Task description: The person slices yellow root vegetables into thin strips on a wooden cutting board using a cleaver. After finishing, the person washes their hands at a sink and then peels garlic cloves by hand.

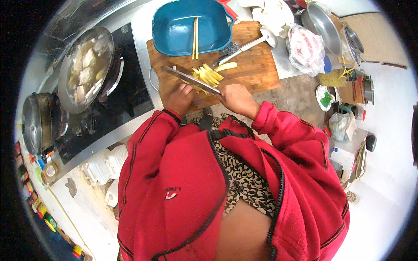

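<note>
My right hand [240, 99] grips the handle of a kitchen knife [192, 80], its long blade slanting to the upper left over the wooden cutting board [258, 73]. My left hand [181, 98] has its fingers curled close to the near side of the blade. Whether anything is under those fingertips is hidden. Just beyond the blade lies a heap of yellow cut strips [208, 75], probably potato or ginger. A larger yellow piece [226, 67] sits to the right of them. A few small yellow bits show on my side of the knife.
A blue plastic basin [169, 36] with wooden chopsticks [195, 39] stands on the board's far side. Near it lie a metal ladle [245, 49] and a scouring pad [229, 49]. On the left, a pan of food in liquid [86, 70] and a lidded pot [37, 124] stand at the black cooktop [130, 88].
</note>
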Demonstrator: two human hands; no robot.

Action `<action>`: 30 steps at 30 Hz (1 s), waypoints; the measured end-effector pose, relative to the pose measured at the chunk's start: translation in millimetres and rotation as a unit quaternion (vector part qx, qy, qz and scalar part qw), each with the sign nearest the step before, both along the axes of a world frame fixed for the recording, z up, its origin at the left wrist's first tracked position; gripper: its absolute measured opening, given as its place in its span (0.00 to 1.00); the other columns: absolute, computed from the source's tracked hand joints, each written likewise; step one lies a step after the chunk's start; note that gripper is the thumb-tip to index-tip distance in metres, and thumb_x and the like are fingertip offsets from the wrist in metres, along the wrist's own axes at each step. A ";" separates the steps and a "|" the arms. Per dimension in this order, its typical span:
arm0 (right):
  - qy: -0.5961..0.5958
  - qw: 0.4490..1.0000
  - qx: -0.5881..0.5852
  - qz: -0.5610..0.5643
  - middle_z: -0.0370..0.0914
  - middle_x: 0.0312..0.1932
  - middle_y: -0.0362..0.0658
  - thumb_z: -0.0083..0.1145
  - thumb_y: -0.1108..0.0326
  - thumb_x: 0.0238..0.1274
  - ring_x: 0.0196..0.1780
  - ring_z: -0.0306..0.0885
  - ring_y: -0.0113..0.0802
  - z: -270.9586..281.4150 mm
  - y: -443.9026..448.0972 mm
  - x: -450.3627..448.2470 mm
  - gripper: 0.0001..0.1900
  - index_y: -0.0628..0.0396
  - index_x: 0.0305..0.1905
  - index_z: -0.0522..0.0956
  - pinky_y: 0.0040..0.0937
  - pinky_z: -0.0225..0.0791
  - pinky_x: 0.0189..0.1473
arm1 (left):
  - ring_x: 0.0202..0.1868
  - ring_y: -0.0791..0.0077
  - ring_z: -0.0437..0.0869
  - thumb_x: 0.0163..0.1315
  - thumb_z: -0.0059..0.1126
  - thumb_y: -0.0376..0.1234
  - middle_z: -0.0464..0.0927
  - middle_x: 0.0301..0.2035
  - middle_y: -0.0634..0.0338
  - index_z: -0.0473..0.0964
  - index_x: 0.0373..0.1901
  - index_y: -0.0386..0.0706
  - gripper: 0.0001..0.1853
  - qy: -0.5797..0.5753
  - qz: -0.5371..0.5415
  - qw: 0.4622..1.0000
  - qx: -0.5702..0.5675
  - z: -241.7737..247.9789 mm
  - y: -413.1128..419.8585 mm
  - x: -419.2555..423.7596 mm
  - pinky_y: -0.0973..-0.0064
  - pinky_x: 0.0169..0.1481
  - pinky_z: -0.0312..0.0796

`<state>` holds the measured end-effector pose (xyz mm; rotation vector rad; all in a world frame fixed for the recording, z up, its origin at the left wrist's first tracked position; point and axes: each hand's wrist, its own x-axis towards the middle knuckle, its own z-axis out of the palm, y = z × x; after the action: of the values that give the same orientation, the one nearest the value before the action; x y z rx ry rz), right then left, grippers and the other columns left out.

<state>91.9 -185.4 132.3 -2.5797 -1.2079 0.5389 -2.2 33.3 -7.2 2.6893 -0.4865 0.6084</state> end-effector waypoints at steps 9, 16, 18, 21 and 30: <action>-0.188 0.974 -0.041 0.119 0.74 0.18 0.46 0.51 0.67 0.56 0.21 0.78 0.42 35.3 -49.2 9.9 0.20 0.52 0.55 0.77 0.42 0.68 0.21 | 0.44 0.58 0.83 0.56 0.59 0.24 0.82 0.39 0.54 0.82 0.40 0.40 0.10 0.068 0.165 0.937 -0.299 34.9 52.2 3.3 0.70 0.48 0.74; -0.245 0.952 -0.039 0.178 0.74 0.23 0.43 0.53 0.67 0.55 0.24 0.78 0.39 40.9 -43.9 16.4 0.19 0.51 0.54 0.77 0.38 0.69 0.21 | 0.49 0.56 0.81 0.57 0.59 0.26 0.82 0.44 0.52 0.82 0.40 0.38 0.10 0.173 -0.157 0.934 -0.271 103.2 23.2 56.9 0.66 0.56 0.72; -0.247 0.950 -0.028 0.190 0.76 0.21 0.44 0.53 0.66 0.56 0.26 0.81 0.40 44.8 -40.3 16.8 0.16 0.57 0.49 0.78 0.38 0.70 0.22 | 0.50 0.56 0.81 0.57 0.58 0.26 0.82 0.46 0.52 0.82 0.41 0.38 0.10 0.164 -0.214 0.932 -0.241 108.2 4.1 65.9 0.66 0.57 0.71; -0.237 0.953 -0.043 0.181 0.76 0.21 0.44 0.53 0.66 0.56 0.26 0.81 0.40 50.6 -37.0 17.0 0.12 0.57 0.44 0.77 0.38 0.71 0.23 | 0.51 0.55 0.81 0.58 0.56 0.27 0.82 0.48 0.51 0.82 0.41 0.37 0.11 0.179 -0.256 0.912 -0.266 102.0 -12.0 72.4 0.65 0.57 0.72; -0.255 0.953 -0.052 0.154 0.75 0.20 0.43 0.53 0.66 0.55 0.25 0.81 0.41 49.0 -85.5 30.7 0.14 0.55 0.46 0.76 0.40 0.71 0.21 | 0.44 0.57 0.81 0.59 0.55 0.28 0.83 0.40 0.56 0.82 0.37 0.38 0.08 0.198 -0.157 0.958 -0.133 68.7 17.9 70.5 0.65 0.49 0.75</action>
<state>122.6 -270.9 181.3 -2.7255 -1.8075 -0.0290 68.3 51.1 61.5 2.3247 -0.6467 0.0367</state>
